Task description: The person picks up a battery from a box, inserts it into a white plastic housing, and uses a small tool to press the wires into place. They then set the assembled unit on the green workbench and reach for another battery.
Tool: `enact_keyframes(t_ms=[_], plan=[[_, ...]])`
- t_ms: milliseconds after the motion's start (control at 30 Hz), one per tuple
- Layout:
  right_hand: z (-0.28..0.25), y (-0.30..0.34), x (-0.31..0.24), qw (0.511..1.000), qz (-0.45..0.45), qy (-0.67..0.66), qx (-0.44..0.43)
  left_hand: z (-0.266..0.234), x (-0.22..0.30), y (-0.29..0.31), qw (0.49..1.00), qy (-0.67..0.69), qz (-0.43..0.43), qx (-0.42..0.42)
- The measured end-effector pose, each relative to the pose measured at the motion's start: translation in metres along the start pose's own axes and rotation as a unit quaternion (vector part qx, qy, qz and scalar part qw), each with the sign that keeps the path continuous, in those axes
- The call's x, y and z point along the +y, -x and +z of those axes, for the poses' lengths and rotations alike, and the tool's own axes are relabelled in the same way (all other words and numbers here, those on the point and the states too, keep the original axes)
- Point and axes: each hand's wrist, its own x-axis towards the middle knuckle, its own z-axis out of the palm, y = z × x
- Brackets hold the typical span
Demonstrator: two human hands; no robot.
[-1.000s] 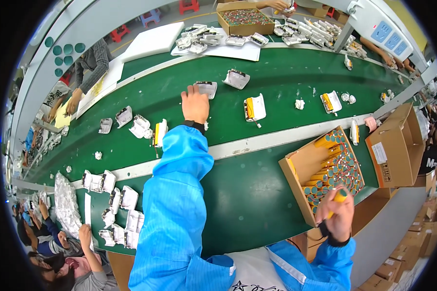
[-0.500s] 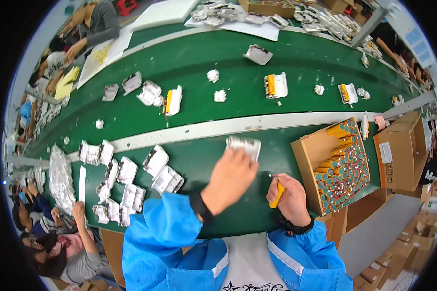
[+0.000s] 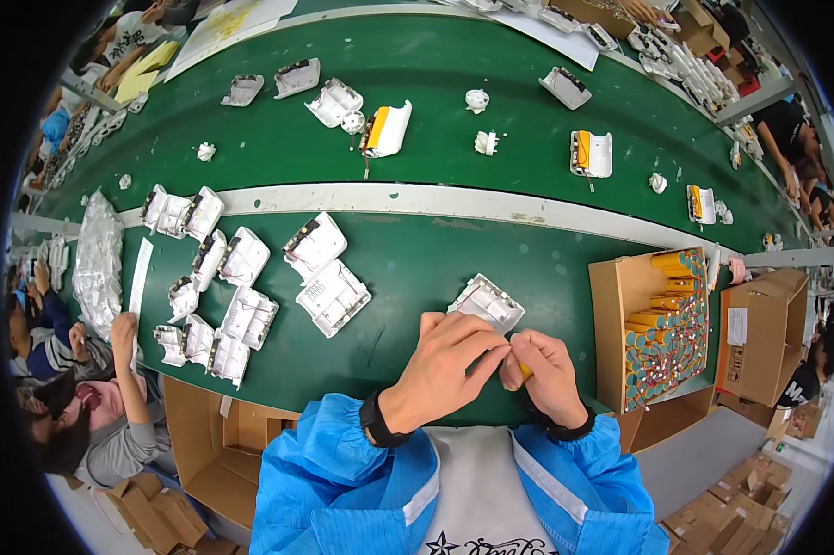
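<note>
My right hand point(image 3: 548, 372) is closed around a yellow cylindrical battery point(image 3: 526, 371), mostly hidden by the fingers. My left hand point(image 3: 446, 368) meets it, thumb and forefinger pinched together at the right fingertips. Whatever sits in that pinch is too small to make out. Just beyond the left fingers a white plastic housing point(image 3: 488, 302) lies on the green bench, its open side up. Further left rest two more white housings, one point(image 3: 317, 246) behind the other point(image 3: 333, 298), edges touching.
To the right stands a cardboard box point(image 3: 609, 342) of yellow batteries with thin wires. Several white housings point(image 3: 247, 316) cluster at left, near a clear plastic bag point(image 3: 98, 268). Past a pale rail point(image 3: 343, 197), a green belt point(image 3: 278, 139) carries housings and small white parts. Co-workers sit at left.
My left hand has left the white housing and come back to the right hand, which still holds the battery. The housing now lies released. The view has shifted.
</note>
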Motion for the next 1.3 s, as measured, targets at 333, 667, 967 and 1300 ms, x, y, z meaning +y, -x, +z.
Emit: enact_keyframes(t_ms=[333,667,967,1300], plan=[[0.012,0.007,0.011,0.970,-0.139,0.187,0.071,-0.004,-0.023,-0.021,0.993,0.002,0.022,-0.119],[0.013,0.006,0.009,0.986,-0.109,0.082,0.093,-0.002,-0.054,-0.037,0.973,-0.126,0.149,-0.125],[0.020,-0.027,0.018,0.899,-0.121,0.363,0.214,0.012,-0.046,-0.005,0.976,-0.161,0.023,-0.144],[0.019,-0.037,0.018,0.864,-0.081,0.462,0.186,0.021,-0.049,0.000,0.980,-0.151,-0.005,-0.131]])
